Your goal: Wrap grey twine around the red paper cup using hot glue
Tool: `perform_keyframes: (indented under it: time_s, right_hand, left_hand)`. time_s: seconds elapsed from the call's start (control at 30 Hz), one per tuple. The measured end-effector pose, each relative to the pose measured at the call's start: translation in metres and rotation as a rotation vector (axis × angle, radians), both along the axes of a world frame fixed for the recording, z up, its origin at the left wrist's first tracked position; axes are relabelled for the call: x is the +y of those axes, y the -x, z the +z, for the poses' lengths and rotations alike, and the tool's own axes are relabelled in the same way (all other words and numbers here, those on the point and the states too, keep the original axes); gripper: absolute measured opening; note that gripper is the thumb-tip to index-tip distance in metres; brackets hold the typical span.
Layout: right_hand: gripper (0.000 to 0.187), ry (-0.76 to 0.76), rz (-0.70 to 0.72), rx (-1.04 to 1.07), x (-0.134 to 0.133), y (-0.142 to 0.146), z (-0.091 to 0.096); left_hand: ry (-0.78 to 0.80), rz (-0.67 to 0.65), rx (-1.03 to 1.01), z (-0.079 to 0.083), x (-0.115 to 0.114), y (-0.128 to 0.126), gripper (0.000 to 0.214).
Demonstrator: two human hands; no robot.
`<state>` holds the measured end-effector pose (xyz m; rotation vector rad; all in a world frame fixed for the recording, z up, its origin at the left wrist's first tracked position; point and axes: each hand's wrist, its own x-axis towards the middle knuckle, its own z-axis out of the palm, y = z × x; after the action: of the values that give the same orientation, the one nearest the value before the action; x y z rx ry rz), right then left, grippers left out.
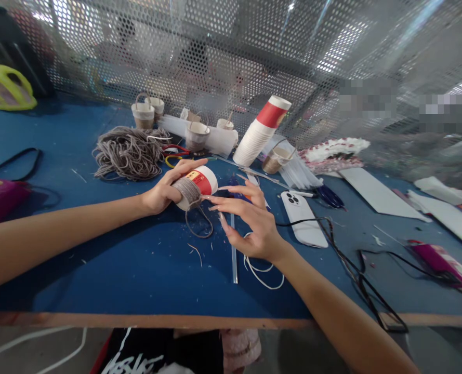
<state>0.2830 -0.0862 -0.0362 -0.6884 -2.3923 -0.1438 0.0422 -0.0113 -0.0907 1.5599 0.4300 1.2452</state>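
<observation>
My left hand (163, 188) is wrapped round a paper cup (206, 181), white with a red band, tilted on its side above the table. Grey cord (188, 192) is wound round the cup's lower part, and a loose loop of it hangs below. To the right of the cup is my right hand (250, 218), its fingers spread and their tips close to the cord; whether they touch it I cannot tell. Behind my left hand lies a tangled heap of the same grey cord (131, 153).
A leaning stack of paper cups (254, 140) stands at the back, near several cord-wrapped cups (197, 136). On the right are a white phone (304, 218), black cables (347, 272) and a magenta device (443, 262). A clear stick (234, 254) lies in front. Perforated metal (215, 57) closes off the back.
</observation>
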Motion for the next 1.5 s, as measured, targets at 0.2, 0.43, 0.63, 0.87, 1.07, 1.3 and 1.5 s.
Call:
perform_keyframes:
  time_s: [0.2, 0.43, 0.63, 0.87, 1.07, 1.3, 1.5]
  right_hand:
    - [0.035, -0.036, 0.033, 0.030, 0.000, 0.001, 0.000]
    - [0.043, -0.091, 0.010, 0.093, -0.004, 0.003, 0.002]
    - [0.041, -0.002, 0.025, -0.073, -0.004, 0.003, 0.003]
    - [0.038, -0.054, 0.047, -0.034, -0.003, 0.001, 0.001]
    - [0.039, -0.066, 0.048, -0.014, -0.004, 0.002, 0.001]
    - [0.035, -0.123, 0.067, 0.015, -0.003, 0.001, 0.000]
    - [0.031, -0.134, 0.068, -0.005, -0.005, 0.005, 0.003]
  left_hand:
    - [0.069, -0.076, -0.028, 0.003, -0.003, -0.001, 0.078]
    - [0.117, -0.132, -0.049, 0.004, -0.003, -0.001, 0.082]
    - [0.273, -0.253, -0.140, 0.009, -0.008, -0.004, 0.088]
    - [0.315, -0.272, -0.167, 0.007, -0.008, -0.003, 0.089]
    - [0.306, -0.256, -0.157, 0.008, -0.007, -0.002, 0.089]
    - [0.324, -0.210, -0.184, 0.010, -0.008, -0.004, 0.087]
    - [0.375, -0.255, -0.210, 0.013, -0.010, -0.004, 0.086]
